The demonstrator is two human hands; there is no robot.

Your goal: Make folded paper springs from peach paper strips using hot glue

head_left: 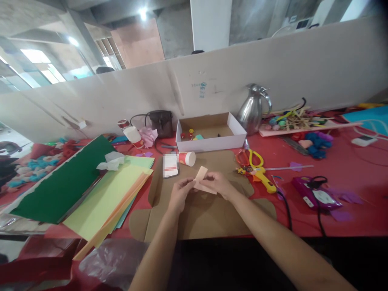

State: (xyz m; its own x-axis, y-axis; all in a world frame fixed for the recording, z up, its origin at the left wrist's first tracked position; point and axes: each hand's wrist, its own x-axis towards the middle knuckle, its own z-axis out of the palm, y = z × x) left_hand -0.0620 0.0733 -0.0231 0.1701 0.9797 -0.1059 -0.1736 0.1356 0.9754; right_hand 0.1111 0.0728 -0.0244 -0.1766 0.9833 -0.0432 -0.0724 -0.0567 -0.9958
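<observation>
Between my two hands is a folded strip of pale orange paper, one end pointing up and another slanting down to the right. My left hand pinches its left side with thumb and fingers. My right hand grips the strip from the right, fingers closed around it. Both hands are over a flattened brown cardboard sheet. Just beyond them a red and white paper cup lies on its side, next to a white item with a blurred-out top.
Yellow-handled scissors and a yellow glue gun lie to the right, near a purple power box. Coloured paper sheets are stacked at left. Behind stand a white box and a steel jug.
</observation>
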